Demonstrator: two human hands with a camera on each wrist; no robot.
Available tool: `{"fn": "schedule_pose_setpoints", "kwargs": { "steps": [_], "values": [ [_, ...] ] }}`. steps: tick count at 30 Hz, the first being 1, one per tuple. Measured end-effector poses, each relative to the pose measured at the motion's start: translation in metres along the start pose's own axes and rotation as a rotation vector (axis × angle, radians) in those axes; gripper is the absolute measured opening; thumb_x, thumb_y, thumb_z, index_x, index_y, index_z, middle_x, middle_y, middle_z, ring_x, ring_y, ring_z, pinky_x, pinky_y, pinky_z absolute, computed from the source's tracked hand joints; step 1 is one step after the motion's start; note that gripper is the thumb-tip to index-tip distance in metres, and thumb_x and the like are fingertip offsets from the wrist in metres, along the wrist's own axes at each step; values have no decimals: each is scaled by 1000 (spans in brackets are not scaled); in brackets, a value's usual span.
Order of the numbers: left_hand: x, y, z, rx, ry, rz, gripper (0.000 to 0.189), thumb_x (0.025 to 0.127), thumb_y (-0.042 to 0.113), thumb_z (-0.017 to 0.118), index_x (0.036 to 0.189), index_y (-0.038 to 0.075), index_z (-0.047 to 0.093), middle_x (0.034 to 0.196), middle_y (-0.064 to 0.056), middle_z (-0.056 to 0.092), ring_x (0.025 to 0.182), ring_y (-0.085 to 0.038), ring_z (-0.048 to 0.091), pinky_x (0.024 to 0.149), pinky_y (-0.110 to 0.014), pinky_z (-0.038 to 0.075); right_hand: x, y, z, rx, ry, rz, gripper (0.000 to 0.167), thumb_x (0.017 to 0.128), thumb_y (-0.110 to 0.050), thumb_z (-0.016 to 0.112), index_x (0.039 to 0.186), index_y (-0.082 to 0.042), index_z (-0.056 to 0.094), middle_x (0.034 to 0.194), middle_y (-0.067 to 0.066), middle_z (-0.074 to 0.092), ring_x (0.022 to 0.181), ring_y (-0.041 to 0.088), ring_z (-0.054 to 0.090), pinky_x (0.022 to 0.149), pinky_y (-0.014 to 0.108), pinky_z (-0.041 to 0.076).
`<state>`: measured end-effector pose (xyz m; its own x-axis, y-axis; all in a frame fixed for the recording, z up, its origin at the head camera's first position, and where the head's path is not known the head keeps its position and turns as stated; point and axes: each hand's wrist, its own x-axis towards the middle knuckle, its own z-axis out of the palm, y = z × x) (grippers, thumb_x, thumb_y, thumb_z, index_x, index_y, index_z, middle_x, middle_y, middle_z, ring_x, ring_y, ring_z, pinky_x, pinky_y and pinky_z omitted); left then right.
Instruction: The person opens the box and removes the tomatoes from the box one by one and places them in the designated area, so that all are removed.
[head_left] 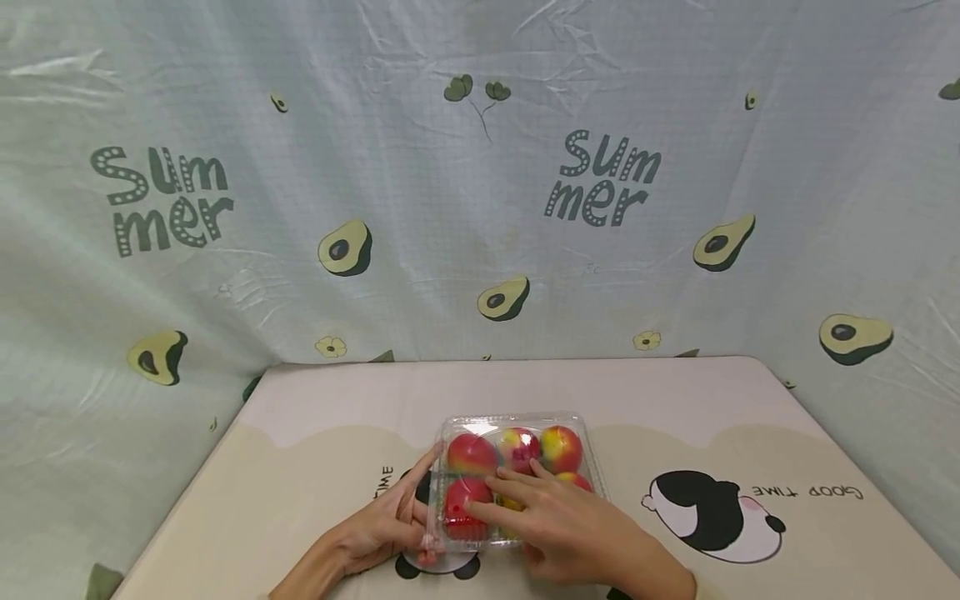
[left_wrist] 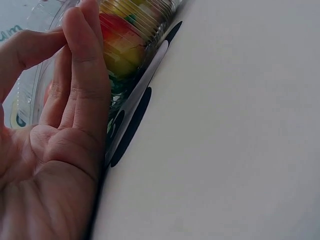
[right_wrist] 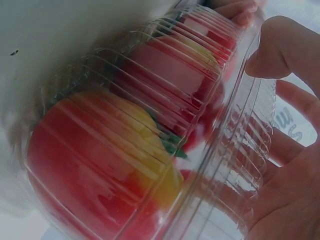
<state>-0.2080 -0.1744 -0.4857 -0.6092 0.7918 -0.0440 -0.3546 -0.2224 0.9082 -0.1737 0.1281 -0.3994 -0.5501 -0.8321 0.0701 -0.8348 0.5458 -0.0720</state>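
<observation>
Fruit (head_left: pixel 472 454), red and yellow, sat inside a clear box (head_left: pixel 454 427) at the bottom centre of the frame. Your left hand (head_left: pixel 382 525) lay along the box's left side, its fingers fairly straight; your right hand (head_left: pixel 566 521) spread its fingers wide over the lid (head_left: pixel 486 428), its thumb by the rim. I could not tell whether the lid was latched. Likely best was level pressure near the rim, the left hand bracing, since thin plastic could flex.
</observation>
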Motion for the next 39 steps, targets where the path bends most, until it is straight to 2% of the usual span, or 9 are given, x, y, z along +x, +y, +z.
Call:
{"fn": "schedule_pose_setpoints", "kwargs": {
  "steps": [6,11,17,24,29,33,39],
  "values": [
    [0,3,2,24,31,-33,116,87,-13,56,163,32,-20,87,-2,76,74,-9,71,76,-24,60,-1,0,0,-11,14,-15,82,85,-21,80,156,-37,42,156,-2,53,143,25,53,114,58,43],
    [1,2,2,38,22,-18,116,88,-13,57,164,31,-19,87,-3,77,74,-10,72,77,-25,61,-1,1,1,-10,37,-25,82,84,-21,81,156,-37,43,154,-2,55,142,25,54,113,58,44],
    [3,2,1,-1,-12,-8,115,89,-11,59,164,29,-19,90,-3,77,77,-10,75,79,-28,62,-2,2,3,-19,64,-30,81,84,-21,81,155,-36,44,152,-2,57,142,25,55,111,59,45],
    [1,1,0,-31,4,-38,113,91,-6,60,164,33,-18,89,-2,77,75,-10,73,77,-26,61,-1,1,2,-29,69,-33,80,84,-20,81,154,-37,46,152,-1,57,141,25,55,111,59,45],
    [0,0,-2,-30,3,-47,107,94,-2,54,163,35,-20,93,-3,77,81,-10,75,77,-27,61,0,0,1,-21,41,-19,81,84,-21,81,155,-39,44,153,-2,55,143,26,53,112,59,44],
    [0,-1,-1,-44,14,-67,100,99,-1,46,162,36,-22,92,-1,77,85,-11,76,79,-28,61,0,0,2,-40,60,-30,80,84,-21,81,154,-39,45,151,-2,57,142,26,54,111,58,46],
    [1,0,0,-56,42,-77,94,103,2,46,163,34,-20,90,-1,78,78,-12,76,77,-29,61,-1,2,3,-65,95,-49,80,83,-22,82,153,-38,45,151,-3,57,141,24,54,111,55,47]
  ]
}}
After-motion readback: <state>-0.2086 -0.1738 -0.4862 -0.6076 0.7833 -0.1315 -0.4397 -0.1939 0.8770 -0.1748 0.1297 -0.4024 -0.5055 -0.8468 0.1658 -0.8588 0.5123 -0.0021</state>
